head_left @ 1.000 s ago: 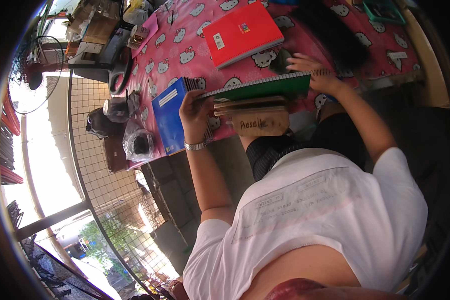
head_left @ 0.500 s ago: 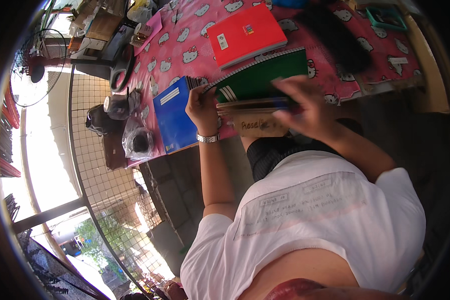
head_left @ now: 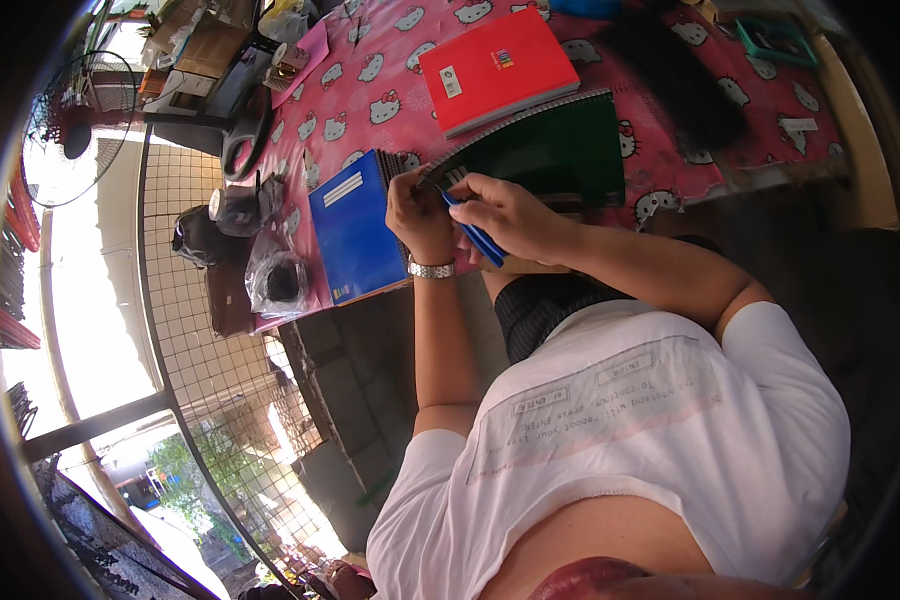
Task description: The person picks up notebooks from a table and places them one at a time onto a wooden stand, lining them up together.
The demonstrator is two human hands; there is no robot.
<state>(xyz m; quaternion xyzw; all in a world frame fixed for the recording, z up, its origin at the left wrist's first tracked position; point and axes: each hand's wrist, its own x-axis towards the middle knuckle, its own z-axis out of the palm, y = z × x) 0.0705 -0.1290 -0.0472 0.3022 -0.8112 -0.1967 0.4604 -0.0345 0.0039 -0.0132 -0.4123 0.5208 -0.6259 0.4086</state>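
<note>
My right hand (head_left: 505, 212) holds a blue pen (head_left: 473, 230) over the lower left corner of a dark green spiral notebook (head_left: 550, 150). My left hand (head_left: 417, 212), with a metal watch on the wrist, touches the pen's upper end beside the notebook's spiral edge. A blue spiral notebook (head_left: 355, 230) lies just left of my left hand. A red notebook (head_left: 495, 68) lies beyond the green one. All rest on a table with a pink patterned cloth (head_left: 370, 90).
A black bundle (head_left: 675, 75) lies right of the red notebook. A teal tray (head_left: 770, 42) sits at the far right corner. Cardboard boxes (head_left: 205, 45), clear bags (head_left: 275, 275) and dark containers crowd the table's left end beside a wire fence (head_left: 190, 340).
My right hand came back from the green notebook's far side to meet my left hand, and now holds a blue pen. The green notebook lies flatter.
</note>
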